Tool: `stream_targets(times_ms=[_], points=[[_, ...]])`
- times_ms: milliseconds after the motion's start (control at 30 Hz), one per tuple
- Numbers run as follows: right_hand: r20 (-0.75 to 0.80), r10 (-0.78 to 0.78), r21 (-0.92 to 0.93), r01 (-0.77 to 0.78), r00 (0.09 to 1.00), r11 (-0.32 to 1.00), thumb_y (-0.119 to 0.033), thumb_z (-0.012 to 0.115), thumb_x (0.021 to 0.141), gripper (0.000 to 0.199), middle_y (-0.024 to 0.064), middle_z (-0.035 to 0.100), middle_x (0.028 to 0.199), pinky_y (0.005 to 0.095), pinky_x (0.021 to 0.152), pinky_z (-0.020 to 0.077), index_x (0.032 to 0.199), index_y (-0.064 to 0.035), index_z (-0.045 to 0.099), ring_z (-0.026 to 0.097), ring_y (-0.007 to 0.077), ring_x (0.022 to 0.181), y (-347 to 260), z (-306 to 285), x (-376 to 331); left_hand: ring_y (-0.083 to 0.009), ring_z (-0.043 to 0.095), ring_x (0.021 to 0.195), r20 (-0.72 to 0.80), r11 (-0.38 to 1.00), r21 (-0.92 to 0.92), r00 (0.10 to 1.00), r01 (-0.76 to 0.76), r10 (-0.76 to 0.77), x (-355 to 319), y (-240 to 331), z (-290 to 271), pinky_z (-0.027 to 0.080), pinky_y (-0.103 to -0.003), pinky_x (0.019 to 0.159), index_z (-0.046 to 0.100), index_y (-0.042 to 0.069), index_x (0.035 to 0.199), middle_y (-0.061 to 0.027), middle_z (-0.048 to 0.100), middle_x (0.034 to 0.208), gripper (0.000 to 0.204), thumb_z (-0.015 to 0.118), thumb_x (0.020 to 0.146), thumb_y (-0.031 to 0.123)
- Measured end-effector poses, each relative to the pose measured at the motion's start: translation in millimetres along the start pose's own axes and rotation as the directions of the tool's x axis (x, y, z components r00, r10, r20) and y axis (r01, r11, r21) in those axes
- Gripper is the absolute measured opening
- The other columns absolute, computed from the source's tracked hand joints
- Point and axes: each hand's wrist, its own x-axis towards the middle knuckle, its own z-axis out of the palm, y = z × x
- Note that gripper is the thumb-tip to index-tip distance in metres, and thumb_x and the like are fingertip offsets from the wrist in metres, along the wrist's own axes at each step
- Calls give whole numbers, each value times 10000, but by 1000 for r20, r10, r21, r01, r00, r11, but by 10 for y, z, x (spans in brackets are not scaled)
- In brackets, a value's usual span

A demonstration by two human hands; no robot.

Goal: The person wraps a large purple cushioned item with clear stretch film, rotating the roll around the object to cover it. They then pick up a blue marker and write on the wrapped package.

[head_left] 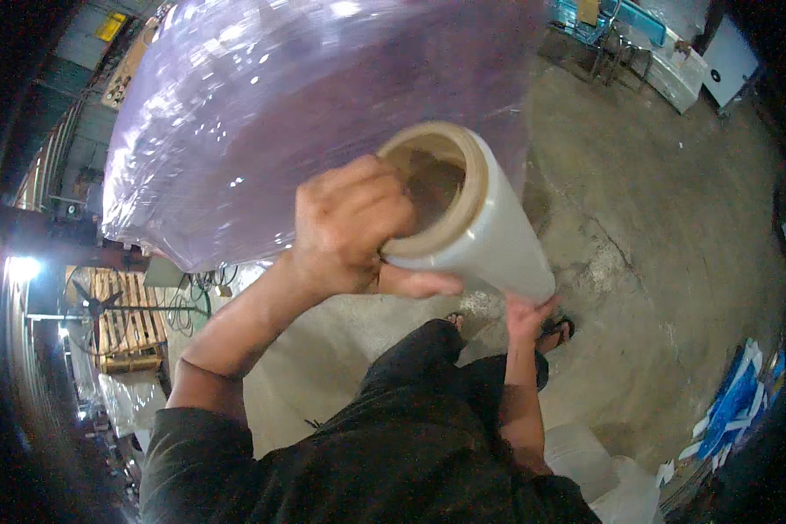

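Head: left hand (pixel 349 218) and right hand (pixel 530 316) hold film roll (pixel 502 240).

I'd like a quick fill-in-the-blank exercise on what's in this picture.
1. The film roll has ____ hands on it: the left hand and the right hand.
2. The big wrapped load looks ____ in colour.
3. The standing fan is on the picture's ____ side.

Missing words: two; purple; left.

Purple load (pixel 262 131) blocks ahead; right of the roll (pixel 506 240) lies open.
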Motion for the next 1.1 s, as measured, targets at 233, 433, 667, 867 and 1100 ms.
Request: stream_targets(times_ms=[233, 433, 667, 867, 1100], points=[[-216, -528, -609, 309, 821, 731, -726, 436, 967, 744, 47, 530, 1452, 413, 1001, 510, 1471, -180, 464, 519, 285, 1298, 565, -402, -1002, -270, 575, 646, -19, 983, -179, 999, 42, -46, -847, -335, -208, 478, -383, 566, 584, 61, 683, -78, 560, 693, 565, 851, 691, 559], [-404, -354, 24, 397, 843, 918, -711, 448, 971, 721, 38, 594, 1391, 388, 926, 544, 1428, -157, 499, 599, 239, 1214, 1284, -441, -1619, -292, 574, 643, -66, 930, -367, 998, -6, -19, -1478, -589, -437, 477, -414, 609, 618, 32, 723, -85, 547, 663, 529, 818, 763, 520], [-333, -535, -33, 557, 776, 830, -637, 424, 1013, 706, 97, 553, 1444, 441, 1039, 491, 1462, -94, 463, 556, 305, 1290, 2393, -392, -2769, -332, 597, 719, -176, 848, -508, 982, -153, 72, -2409, -680, -891, 494, -437, 651, 622, 29, 736, -116, 569, 703, 502, 810, 769, 493], [-509, -630, -199, 633, 586, 749, -623, 407, 1023, 690, 99, 535, 1463, 480, 1106, 443, 1461, -94, 472, 529, 315, 1324, 3185, -162, -3887, -326, 528, 658, -203, 691, -654, 951, -308, 232, -2937, -841, -1430, 444, -420, 554, 560, 64, 691, -101, 485, 677, 546, 823, 724, 540], [-622, -589, -1, 752, 516, 659, -685, 462, 979, 740, 76, 546, 1453, 488, 1096, 456, 1437, -104, 499, 536, 299, 1312, 5049, 127, -4456, -235, 586, 656, -210, 587, -685, 888, -432, 409, -4113, -1372, -2362, 450, -362, 514, 536, 104, 637, -60, 548, 679, 548, 882, 613, 527]])
